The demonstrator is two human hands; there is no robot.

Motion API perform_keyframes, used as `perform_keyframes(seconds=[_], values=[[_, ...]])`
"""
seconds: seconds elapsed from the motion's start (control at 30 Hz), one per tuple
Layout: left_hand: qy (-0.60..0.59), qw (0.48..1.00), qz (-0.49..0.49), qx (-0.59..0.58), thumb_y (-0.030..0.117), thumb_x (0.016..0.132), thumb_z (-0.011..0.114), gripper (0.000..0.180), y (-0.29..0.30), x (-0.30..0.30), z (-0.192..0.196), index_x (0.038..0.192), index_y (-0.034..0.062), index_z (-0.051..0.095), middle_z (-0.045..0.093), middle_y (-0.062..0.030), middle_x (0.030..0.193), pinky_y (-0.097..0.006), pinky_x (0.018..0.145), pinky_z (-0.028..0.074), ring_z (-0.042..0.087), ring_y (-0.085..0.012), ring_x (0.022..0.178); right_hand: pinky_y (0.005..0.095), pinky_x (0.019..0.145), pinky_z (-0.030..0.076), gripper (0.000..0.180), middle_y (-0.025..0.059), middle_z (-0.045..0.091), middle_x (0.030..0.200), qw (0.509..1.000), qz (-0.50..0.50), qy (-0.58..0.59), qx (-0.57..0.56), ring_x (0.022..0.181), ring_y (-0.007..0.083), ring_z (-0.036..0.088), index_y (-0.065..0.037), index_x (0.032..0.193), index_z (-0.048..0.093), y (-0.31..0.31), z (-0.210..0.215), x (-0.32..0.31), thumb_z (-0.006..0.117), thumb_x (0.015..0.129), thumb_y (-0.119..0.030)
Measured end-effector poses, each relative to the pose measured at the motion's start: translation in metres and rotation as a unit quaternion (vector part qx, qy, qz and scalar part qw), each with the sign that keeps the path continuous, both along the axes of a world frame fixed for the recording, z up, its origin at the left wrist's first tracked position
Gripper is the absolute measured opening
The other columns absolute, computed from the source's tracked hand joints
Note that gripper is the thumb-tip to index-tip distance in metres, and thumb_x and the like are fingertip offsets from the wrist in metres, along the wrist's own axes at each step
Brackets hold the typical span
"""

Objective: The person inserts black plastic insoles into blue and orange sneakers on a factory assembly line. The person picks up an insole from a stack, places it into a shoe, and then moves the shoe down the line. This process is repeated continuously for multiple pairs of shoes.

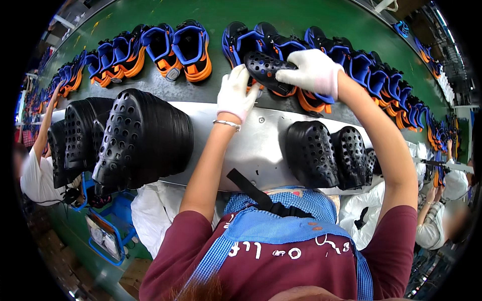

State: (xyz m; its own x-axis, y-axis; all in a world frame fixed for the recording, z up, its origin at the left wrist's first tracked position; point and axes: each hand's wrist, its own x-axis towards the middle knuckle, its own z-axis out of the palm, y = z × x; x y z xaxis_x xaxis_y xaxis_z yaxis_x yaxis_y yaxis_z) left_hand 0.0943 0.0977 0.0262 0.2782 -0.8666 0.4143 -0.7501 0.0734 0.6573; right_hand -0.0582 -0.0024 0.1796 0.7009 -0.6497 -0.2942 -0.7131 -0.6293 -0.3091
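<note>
My right hand (312,72), in a white glove, grips a black perforated plastic shoe insert (266,67) by its end. The insert is tilted over the open collars of blue, black and orange shoes at the middle of the table. My left hand (236,94), gloved too, is at the heel of the nearest shoe (232,42), its fingers curled round that heel and partly hiding it. How far the insert reaches into a shoe cannot be made out.
Nested black inserts lie in a big stack (145,143) at left and smaller stacks (311,153) at right, on a metal ledge (251,145). Shoes (191,50) line the green table (216,12) both ways. Other people work at far left (37,170) and far right (434,220).
</note>
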Motion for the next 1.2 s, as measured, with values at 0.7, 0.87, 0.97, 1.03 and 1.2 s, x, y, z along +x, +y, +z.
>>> perform_keyframes(seconds=[0.7,0.87,0.97,1.03,1.2], values=[[-0.091,0.901,-0.071,0.419,0.036,0.085,0.052,0.034,-0.064,0.009,0.040,0.099,0.0134,0.072,0.069,-0.0146,0.103,-0.042,0.084,0.053,0.066,-0.0333,0.096,0.0415,0.083,0.054,0.027,0.0179,0.069,0.104,0.971,0.095,0.178,-0.127,0.097,0.0327,0.068,-0.004,0.104,0.071,-0.047,-0.071,0.121,0.058,0.087,-0.021],[-0.103,0.903,-0.088,0.407,0.036,0.085,0.050,0.035,-0.068,0.011,0.035,0.095,0.0119,0.073,0.070,-0.0157,0.099,-0.043,0.083,0.052,0.066,-0.0345,0.094,0.0390,0.083,0.054,0.027,0.0127,0.070,0.109,0.984,0.037,0.066,-0.162,0.101,0.0293,0.068,-0.010,0.104,0.073,-0.055,-0.091,0.133,0.068,0.078,-0.016],[-0.105,0.903,-0.064,0.411,0.038,0.085,0.051,0.035,-0.062,0.010,0.031,0.099,0.0133,0.072,0.070,-0.0153,0.097,-0.041,0.083,0.052,0.067,-0.0342,0.093,0.0380,0.082,0.055,0.024,0.0145,0.070,0.105,0.984,0.060,0.099,-0.137,0.097,0.0290,0.069,-0.007,0.103,0.072,-0.042,-0.076,0.127,0.062,0.081,-0.009],[-0.122,0.916,-0.065,0.377,0.039,0.084,0.054,0.035,-0.059,0.010,0.014,0.098,0.0132,0.072,0.070,-0.0154,0.097,-0.041,0.083,0.052,0.067,-0.0337,0.093,0.0380,0.079,0.055,0.026,0.0120,0.071,0.104,0.979,0.066,0.117,-0.154,0.096,0.0271,0.070,-0.009,0.103,0.073,-0.035,-0.071,0.125,0.067,0.078,-0.012],[-0.121,0.911,-0.074,0.387,0.039,0.084,0.054,0.036,-0.071,0.008,0.006,0.099,0.0128,0.072,0.070,-0.0169,0.100,-0.040,0.084,0.052,0.066,-0.0331,0.095,0.0385,0.076,0.056,0.025,0.0111,0.072,0.103,0.982,0.045,0.082,-0.166,0.094,0.0263,0.070,-0.010,0.101,0.073,-0.051,-0.092,0.129,0.069,0.077,-0.012]])
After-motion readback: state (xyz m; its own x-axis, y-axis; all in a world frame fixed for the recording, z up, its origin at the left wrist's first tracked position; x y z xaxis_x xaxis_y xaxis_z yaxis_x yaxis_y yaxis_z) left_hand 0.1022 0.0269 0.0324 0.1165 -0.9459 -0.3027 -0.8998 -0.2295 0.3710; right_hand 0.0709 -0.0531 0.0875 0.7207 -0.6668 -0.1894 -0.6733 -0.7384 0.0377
